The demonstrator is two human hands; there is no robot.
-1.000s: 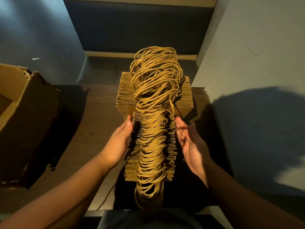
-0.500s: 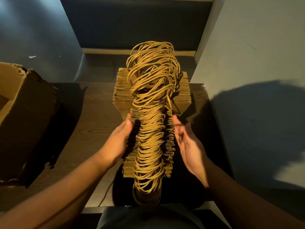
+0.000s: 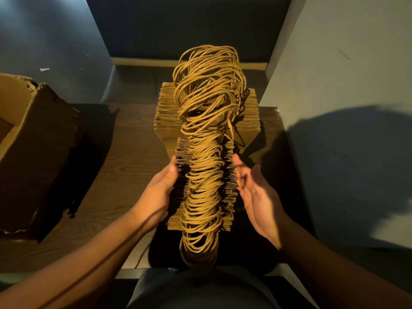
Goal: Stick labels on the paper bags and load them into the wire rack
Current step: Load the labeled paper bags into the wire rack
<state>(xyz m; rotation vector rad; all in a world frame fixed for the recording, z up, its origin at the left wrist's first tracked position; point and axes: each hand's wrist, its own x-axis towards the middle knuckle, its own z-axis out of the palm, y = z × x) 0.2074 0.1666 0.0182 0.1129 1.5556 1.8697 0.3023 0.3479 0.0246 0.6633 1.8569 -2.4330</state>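
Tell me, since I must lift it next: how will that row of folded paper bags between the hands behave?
The paper bags are many thin sheets on edge, so the row will probably fan or slump unless squeezed. The left hand and right hand flank them. The twisted handles look tangled, likely snagging.

A long row of paper bags (image 3: pixel 206 121) stands on the counter (image 3: pixel 124 166), handles (image 3: pixel 207 152) up. The left hand (image 3: pixel 159 192) presses its left side; the right hand (image 3: pixel 256 192) is just beside its right. A cardboard box (image 3: pixel 38 152) sits far left; a wall (image 3: pixel 334 74) rises on the right.
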